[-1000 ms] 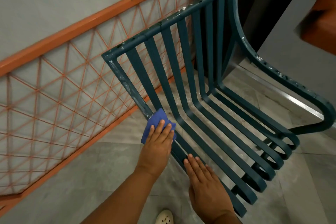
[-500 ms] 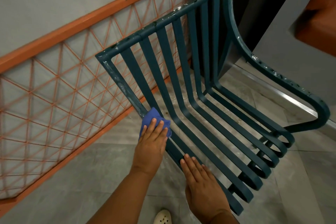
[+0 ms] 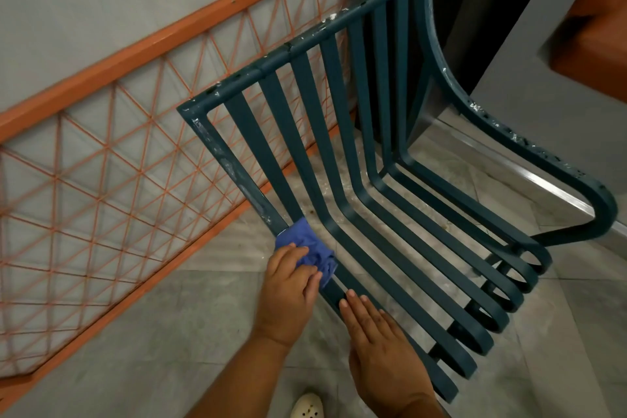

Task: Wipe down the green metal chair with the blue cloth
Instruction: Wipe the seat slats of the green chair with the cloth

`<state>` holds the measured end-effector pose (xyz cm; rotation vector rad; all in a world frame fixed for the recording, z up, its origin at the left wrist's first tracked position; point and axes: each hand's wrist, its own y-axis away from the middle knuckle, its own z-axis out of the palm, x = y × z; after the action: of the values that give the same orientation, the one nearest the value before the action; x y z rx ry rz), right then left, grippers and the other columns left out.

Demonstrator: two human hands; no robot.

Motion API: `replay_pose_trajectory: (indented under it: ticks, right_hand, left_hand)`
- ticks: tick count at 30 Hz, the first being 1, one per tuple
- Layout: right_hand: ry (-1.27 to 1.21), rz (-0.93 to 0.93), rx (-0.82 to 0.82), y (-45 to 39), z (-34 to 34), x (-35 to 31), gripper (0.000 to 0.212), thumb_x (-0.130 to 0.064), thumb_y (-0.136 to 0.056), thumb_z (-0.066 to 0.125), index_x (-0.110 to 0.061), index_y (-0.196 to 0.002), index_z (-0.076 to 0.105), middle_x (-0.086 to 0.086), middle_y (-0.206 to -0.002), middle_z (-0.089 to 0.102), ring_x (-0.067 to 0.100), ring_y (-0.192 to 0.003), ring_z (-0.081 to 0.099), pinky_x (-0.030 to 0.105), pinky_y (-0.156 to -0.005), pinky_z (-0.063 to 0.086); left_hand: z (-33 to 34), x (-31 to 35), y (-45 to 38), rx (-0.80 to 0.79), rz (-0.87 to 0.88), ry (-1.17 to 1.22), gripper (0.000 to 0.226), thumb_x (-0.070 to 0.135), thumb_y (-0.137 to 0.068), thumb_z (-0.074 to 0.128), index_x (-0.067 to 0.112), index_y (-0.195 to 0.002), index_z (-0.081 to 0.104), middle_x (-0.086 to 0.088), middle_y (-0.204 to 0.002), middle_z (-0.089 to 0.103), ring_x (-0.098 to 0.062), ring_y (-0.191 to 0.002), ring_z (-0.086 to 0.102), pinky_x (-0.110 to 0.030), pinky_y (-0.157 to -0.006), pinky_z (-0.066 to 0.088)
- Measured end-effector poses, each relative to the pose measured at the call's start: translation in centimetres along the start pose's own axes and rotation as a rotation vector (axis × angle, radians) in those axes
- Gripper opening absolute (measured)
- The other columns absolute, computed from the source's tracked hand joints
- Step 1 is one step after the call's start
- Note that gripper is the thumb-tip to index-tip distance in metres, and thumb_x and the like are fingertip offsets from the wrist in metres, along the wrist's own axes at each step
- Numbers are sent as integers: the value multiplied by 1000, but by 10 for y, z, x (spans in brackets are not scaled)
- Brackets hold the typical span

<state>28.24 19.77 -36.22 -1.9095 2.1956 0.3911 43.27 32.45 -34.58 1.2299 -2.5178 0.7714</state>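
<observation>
The dark green metal chair [image 3: 369,159] with flat slats fills the middle of the view, its paint chipped white along the top rail and right arm. A crumpled blue cloth [image 3: 307,249] sits on the chair's near left frame bar, where back meets seat. My left hand [image 3: 288,285] holds the cloth against that bar with curled fingers. My right hand [image 3: 376,339] lies flat with straight fingers on the near left seat slats, just below the cloth.
An orange metal railing [image 3: 112,159] with a criss-cross lattice runs along the left against a grey wall. Grey floor tiles [image 3: 163,326] lie beneath. A white shoe [image 3: 307,405] shows at the bottom edge. An orange block [image 3: 590,20] sits at the top right.
My left hand has bunched the cloth and drawn it slightly down the left frame bar, fingers curling over it. My right hand stays flat on the seat slats.
</observation>
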Motion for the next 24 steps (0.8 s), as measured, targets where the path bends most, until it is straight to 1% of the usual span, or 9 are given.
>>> replay_pose_trajectory:
  ticks: [1,3,5,7,10,13,17,20,24]
  right_hand:
    - [7,-4,2,0,1,0,60,-28,-94,20,-20,-151,5,-4,-159,-1,14,-136,32,30,-108,8]
    - [13,-8,-10,0,2,2,57,-31,-95,9,-20,-151,6,-3,-160,-1,13,-136,29,30,-109,8]
    - [17,-12,-19,0,0,1,60,-27,-94,21,-21,-151,6,-4,-160,-1,13,-136,28,30,-109,8]
    - [25,-12,-43,0,0,1,75,-30,-85,38,-21,-151,6,-4,-160,-1,13,-136,30,29,-109,8]
    - [53,-10,-51,0,1,1,76,-31,-83,39,-21,-151,6,-3,-160,1,15,-135,37,30,-109,8]
    - [79,-1,-49,0,1,1,58,-34,-95,11,-21,-151,5,-2,-160,2,14,-136,31,30,-108,8]
    - [100,47,-61,-5,-7,-2,58,-44,-98,2,-21,-151,3,-5,-149,37,13,-125,52,29,-108,11]
    - [69,55,-77,-6,-8,-5,57,-41,-98,6,-22,-151,3,-3,-154,24,12,-123,52,32,-112,22]
    - [60,43,-72,-7,1,-2,57,-40,-97,4,-23,-151,5,-3,-156,14,12,-123,51,30,-107,8]
  left_hand:
    - [3,12,0,58,-141,39,9,22,-80,71,14,-81,66,-7,-111,60,-16,-110,45,-28,-86,48]
    - [9,35,-2,157,-475,177,25,16,-70,79,16,-82,58,-4,-105,50,-12,-97,43,-26,-75,47]
    - [13,49,-8,252,-781,338,37,16,-70,80,18,-92,51,-1,-106,44,-14,-87,49,-24,-70,49]
    - [14,54,-17,293,-957,444,40,17,-71,80,17,-96,49,-3,-105,44,-13,-80,52,-17,-67,45]
    - [13,45,-28,305,-1025,442,32,19,-72,80,11,-88,53,-3,-95,50,-4,-71,48,-12,-59,39]
    - [8,26,-39,345,-1022,436,26,24,-75,76,14,-81,54,-2,-88,57,-9,-70,55,-15,-58,43]
    - [-3,-13,-76,451,-974,392,26,26,-74,76,13,-79,54,-7,-85,62,-23,-73,61,-28,-62,51]
    - [-2,-17,-81,441,-937,372,31,36,-71,75,18,-79,51,-5,-85,61,-21,-72,59,-28,-63,52]
    - [9,-2,-51,311,-889,389,36,38,-70,77,18,-81,49,-3,-84,59,-17,-72,58,-16,-60,44]
